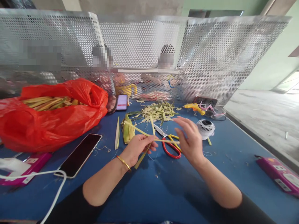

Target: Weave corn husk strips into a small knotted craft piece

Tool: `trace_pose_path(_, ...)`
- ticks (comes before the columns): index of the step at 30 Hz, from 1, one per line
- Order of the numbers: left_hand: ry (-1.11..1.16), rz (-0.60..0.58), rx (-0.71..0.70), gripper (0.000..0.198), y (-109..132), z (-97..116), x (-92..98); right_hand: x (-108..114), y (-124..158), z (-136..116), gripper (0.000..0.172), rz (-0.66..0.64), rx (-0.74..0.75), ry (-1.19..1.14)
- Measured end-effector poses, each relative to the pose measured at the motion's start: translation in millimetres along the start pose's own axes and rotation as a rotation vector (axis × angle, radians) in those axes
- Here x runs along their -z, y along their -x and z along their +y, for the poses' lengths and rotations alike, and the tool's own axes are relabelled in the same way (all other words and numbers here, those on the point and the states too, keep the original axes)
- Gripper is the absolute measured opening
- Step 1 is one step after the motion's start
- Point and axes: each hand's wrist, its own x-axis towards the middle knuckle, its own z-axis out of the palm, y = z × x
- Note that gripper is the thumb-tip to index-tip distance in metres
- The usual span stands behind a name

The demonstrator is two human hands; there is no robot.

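Observation:
Near the middle of the table, my left hand (137,149), with a gold bangle at the wrist, pinches several narrow pale green leaf strips (165,141) where they cross. The strips fan out in different directions. My right hand (190,140) is raised by the strip end pointing right, fingers apart and slightly blurred; its thumb is close to that end. Red-handled scissors (173,156) lie beneath the strips, next to a tool with yellow handles (174,137). Behind my left hand is a folded yellow-green husk (128,133), with a flat leaf piece (117,133) beside it.
A red plastic bag (58,124) of dried strips stands left, near a dark phone (79,154). Leaf scraps (158,111) are piled at the back before a perforated metal screen (140,40). A yellow glue gun (195,108) and white thread spool (206,129) lie right.

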Motion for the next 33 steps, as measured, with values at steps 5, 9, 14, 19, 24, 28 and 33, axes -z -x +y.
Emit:
trace_pose_path(5,0.233,-0.048,-0.092,0.024,1,4,-2.2,-1,9,-23,0.018,-0.076,-0.111,-0.163)
trace_pose_path(9,0.238,-0.075,-0.144,0.026,2,-1,-6.4,-27,23,-38,0.02,-0.389,-0.401,-0.389)
trace_pose_path(14,0.225,-0.036,-0.155,0.025,0,-7,-8.2,-39,31,-39,0.025,-0.421,-0.582,-0.592)
trace_pose_path(19,0.212,0.024,-0.164,0.022,-1,-6,-7.0,-31,28,-37,0.026,-0.463,-0.465,-0.626)
trace_pose_path(24,0.234,0.019,-0.114,0.021,-2,-4,-5.2,-28,26,-36,0.03,-0.509,-0.301,-0.511)
trace_pose_path(28,0.229,0.014,-0.033,0.019,-2,2,0.0,-19,22,-33,0.03,-0.389,-0.04,-0.16)
trace_pose_path(33,0.163,-0.024,-0.029,0.023,1,5,0.7,-13,16,-24,0.02,-0.246,0.014,0.175)
